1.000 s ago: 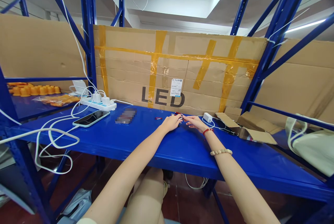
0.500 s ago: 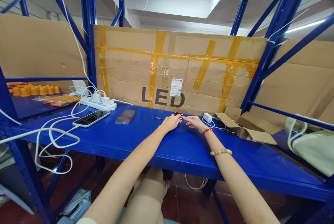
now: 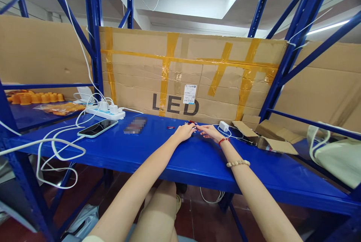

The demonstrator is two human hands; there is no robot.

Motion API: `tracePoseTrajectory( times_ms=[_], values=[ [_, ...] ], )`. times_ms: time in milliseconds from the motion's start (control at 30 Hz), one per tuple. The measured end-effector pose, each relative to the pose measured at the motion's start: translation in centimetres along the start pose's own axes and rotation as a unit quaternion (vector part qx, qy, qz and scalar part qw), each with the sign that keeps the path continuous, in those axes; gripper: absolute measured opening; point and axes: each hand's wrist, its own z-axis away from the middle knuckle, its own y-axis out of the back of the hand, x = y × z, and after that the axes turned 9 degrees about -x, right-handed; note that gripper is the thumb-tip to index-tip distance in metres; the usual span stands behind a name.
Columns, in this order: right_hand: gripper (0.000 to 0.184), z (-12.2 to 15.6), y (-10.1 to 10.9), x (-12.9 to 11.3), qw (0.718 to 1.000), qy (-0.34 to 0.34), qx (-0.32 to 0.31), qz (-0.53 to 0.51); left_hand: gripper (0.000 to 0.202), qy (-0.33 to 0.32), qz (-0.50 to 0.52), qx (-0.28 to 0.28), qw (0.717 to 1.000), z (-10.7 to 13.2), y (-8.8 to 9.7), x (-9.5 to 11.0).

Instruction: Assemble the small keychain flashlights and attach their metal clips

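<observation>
Over the back middle of the blue table, my left hand point(image 3: 184, 133) and my right hand point(image 3: 209, 132) meet at the fingertips. The left fingers are closed and curl forward, partly hiding a small red item point(image 3: 192, 122) just beyond them. My right thumb and fingers are pinched together beside the left fingertips; what lies between them is too small to name. Small dark bits show under the hands. A second small red item point(image 3: 170, 127), like a short capsule, lies on the table left of my left hand.
To the left are a phone point(image 3: 97, 128), a blurred-out item point(image 3: 135, 125) and a white power strip point(image 3: 105, 112) with looping cables. To the right are a white charger point(image 3: 224, 126) and an opened cardboard box point(image 3: 278, 145). A cardboard wall point(image 3: 135, 76) stands behind.
The whole view has shifted very slightly. Both hands keep almost the same place and pose, with only tiny finger movement.
</observation>
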Motion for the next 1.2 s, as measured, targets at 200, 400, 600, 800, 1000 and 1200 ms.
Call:
tracePoseTrajectory(
  times_ms=[200, 400, 600, 800, 1000, 1200],
  values=[
    [0.023, 0.00, 0.02, 0.05, 1.000, 0.002, -0.006, 0.001, 0.030, 0.001, 0.002, -0.005, 1.000, -0.02, 0.04, 0.04],
    [0.023, 0.08, 0.00, -0.04, 1.000, 0.001, -0.009, 0.002, 0.030, -0.002, 0.003, -0.012, 1.000, -0.10, 0.04, 0.00],
    [0.024, 0.15, -0.01, -0.12, 1.000, -0.002, -0.010, 0.004, 0.030, -0.001, 0.004, -0.013, 1.000, 0.03, 0.20, 0.10],
    [0.023, 0.12, -0.01, -0.07, 1.000, -0.003, -0.010, 0.002, 0.030, 0.004, 0.004, -0.012, 1.000, 0.07, 0.14, 0.10],
    [0.023, -0.14, 0.10, 0.13, 1.000, -0.001, -0.009, -0.001, 0.030, 0.005, 0.002, -0.019, 1.000, 0.02, 0.24, 0.16],
    [0.023, -0.26, 0.16, 0.21, 1.000, 0.001, -0.009, -0.005, 0.030, 0.002, 0.000, -0.014, 1.000, 0.09, 0.34, 0.25]
  ],
)
